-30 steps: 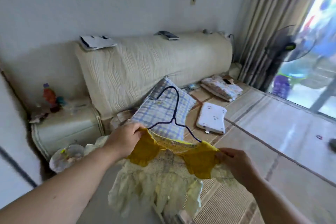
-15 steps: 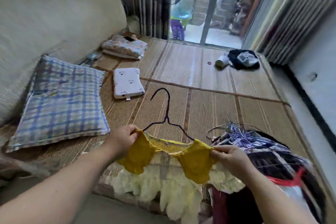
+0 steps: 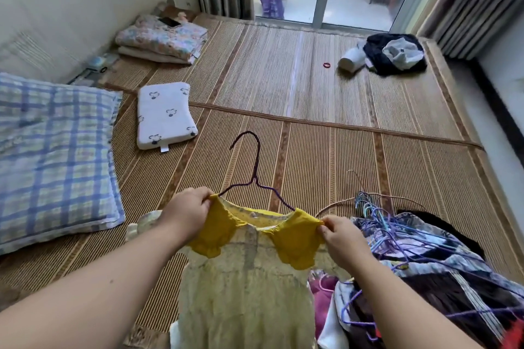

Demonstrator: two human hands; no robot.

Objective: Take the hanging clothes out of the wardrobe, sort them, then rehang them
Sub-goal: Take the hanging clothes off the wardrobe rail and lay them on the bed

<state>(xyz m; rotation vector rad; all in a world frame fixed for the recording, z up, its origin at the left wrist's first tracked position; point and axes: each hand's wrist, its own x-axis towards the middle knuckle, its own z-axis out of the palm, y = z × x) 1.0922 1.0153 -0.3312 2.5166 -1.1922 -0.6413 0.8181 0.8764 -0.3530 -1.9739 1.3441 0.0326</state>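
Left hand [image 3: 185, 214]: grip pinches one shoulder of the yellow dress [image 3: 249, 278]. Dress: on wire hanger [image 3: 252, 176], shoulders spanning hand to hand, hook pointing away. Right hand [image 3: 343, 238]: pinches other shoulder; clothes pile [image 3: 425, 263] just beside it, so nearer.

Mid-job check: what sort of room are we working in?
Most likely a home bedroom: a woven straw sleeping mat carries a blue-and-white checked pillow, folded floral bedding and a heap of clothes on wire hangers, beside the yellow dress that the left hand and right hand hold.
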